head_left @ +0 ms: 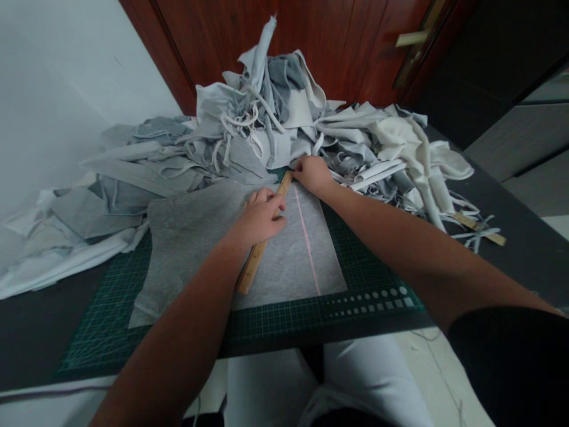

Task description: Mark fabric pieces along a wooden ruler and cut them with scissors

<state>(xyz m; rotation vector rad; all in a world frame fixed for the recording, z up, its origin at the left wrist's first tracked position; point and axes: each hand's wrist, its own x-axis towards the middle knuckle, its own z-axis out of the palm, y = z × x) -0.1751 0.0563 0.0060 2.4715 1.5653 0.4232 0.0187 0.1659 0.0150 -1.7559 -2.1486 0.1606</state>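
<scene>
A grey piece of fabric lies flat on a green cutting mat. A wooden ruler rests diagonally across the fabric. My left hand presses down on the ruler's middle, fingers curled over it. My right hand is closed at the ruler's far end, against the cloth; what it pinches is hidden. A pink line runs down the fabric to the right of the ruler.
A big heap of grey and white fabric scraps and strips fills the back of the dark table. A second wooden stick lies among strips at the right. A wooden door stands behind.
</scene>
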